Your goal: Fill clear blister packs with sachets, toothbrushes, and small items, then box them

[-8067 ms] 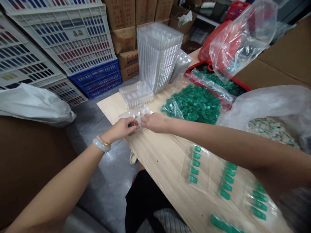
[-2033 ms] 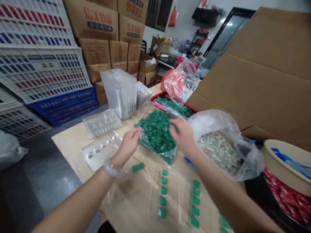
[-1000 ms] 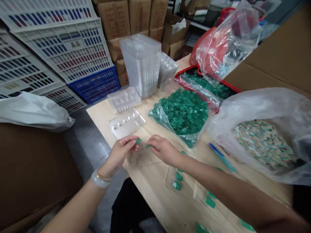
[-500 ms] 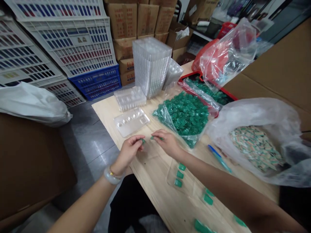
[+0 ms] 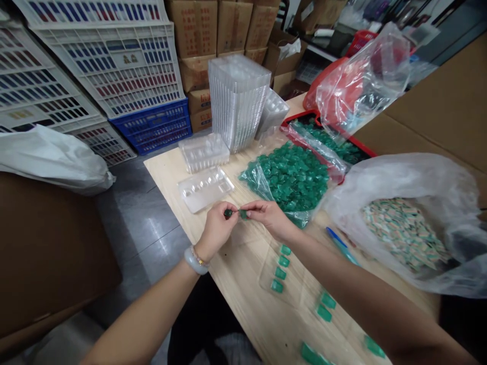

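Note:
My left hand [image 5: 219,228] is closed, with a small dark green plastic piece [image 5: 228,213] between its fingers. My right hand [image 5: 268,218] pinches another small green translucent piece [image 5: 243,214], and the fingertips of both hands meet above the table. Just beyond them lies a clear moulded plastic tray [image 5: 201,195]. Behind my right hand, a pile of green plastic pieces [image 5: 297,172] is spread on a clear bag. Under my right forearm, several green pieces [image 5: 280,274] sit in a row in a clear tray.
A tall stack of clear trays [image 5: 238,101] stands at the table's back, with a shorter stack [image 5: 204,152] before it. On the right are a blue pen [image 5: 337,238] and a white bag [image 5: 403,172] of small striped pieces. Crates [image 5: 114,66] and cartons [image 5: 196,30] rise behind.
My left hand has moved right and slightly up, closing the gap to my right hand. Both hands' green pieces are now side by side.

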Demonstrator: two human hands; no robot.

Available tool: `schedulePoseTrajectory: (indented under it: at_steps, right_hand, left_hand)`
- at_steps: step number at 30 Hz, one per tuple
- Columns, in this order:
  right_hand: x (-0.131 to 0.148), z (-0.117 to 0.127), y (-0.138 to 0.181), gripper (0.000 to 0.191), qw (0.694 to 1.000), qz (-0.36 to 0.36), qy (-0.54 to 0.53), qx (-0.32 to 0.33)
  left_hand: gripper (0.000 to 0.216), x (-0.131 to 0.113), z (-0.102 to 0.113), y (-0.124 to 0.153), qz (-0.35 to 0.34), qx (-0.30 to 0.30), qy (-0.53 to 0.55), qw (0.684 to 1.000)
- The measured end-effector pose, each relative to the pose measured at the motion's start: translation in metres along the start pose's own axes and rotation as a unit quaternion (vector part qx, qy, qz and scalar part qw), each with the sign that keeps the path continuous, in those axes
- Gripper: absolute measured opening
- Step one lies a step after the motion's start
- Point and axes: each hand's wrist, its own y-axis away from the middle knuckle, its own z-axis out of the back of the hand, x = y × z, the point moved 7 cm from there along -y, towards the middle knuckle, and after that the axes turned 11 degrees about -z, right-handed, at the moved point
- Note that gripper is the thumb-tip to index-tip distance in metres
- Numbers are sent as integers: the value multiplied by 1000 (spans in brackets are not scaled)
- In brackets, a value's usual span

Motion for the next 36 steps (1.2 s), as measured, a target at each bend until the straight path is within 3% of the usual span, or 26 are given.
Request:
schedulePoseTrajectory:
  at_steps: [3,7,11,16,18,21,24,27,30,32,36]
  right_hand:
    - [14,-2,7,17,983,96,154,-29]
    - [23,-18,16,23,897,211,385,-53]
    - [14,-36,14,19,830,217,513,-32]
    - [3,-48,14,19,758,234,609,-23]
    - [-1,-47,17,18,757,232,609,-42]
    - [-1,-44,23,25,779,228,580,-69]
    - [13,-27,27,24,799,256,530,-127]
    - [38,18,22,22,797,266,486,-240]
    - [55,71,3,26,789,222,475,-320]
    - [58,89,-14,29,786,190,507,-299]
    - [52,91,-38,33,775,158,582,-189]
  left_hand:
    - [7,-4,4,-2,-17,-2,-32,999]
    - [18,2,12,0,-6,13,-41,999]
    - [34,11,11,5,-1,62,-16,998]
    - [31,25,8,9,35,48,63,996]
    - [31,28,5,10,60,57,101,991]
    - [33,27,4,10,81,61,127,987]
    - [34,22,5,9,82,63,137,985]
    - [35,19,6,10,127,65,198,970]
    - [31,14,3,12,198,58,304,930]
    - [28,9,-1,13,240,59,368,896]
    - [26,0,-4,13,280,54,434,854]
